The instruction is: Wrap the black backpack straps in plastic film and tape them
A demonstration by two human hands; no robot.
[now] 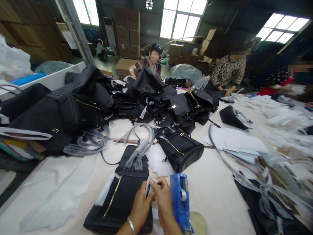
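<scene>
A black bag [132, 186] with a gold zipper lies flat in front of me, its flap folded out away from me. Over its right edge, my left hand [141, 204] is closed on a small white strip [147, 185] with a dark piece beside it. The fingertips of my right hand [163, 195] pinch the same strip near a shiny bit, too small to make out. Clear-wrapped handles [137, 156] rest on the flap, and white wrapping [106, 190] lies along the bag's left side. A blue tape dispenser [179, 202] stands just right of my right hand.
Another black bag [182, 148] sits beyond the dispenser. A heap of black bags [149, 85] fills the table's far side. White paper sheets [237, 140] and wrapping scraps lie to the right, plastic film [61, 189] to the left. Several people are across the table.
</scene>
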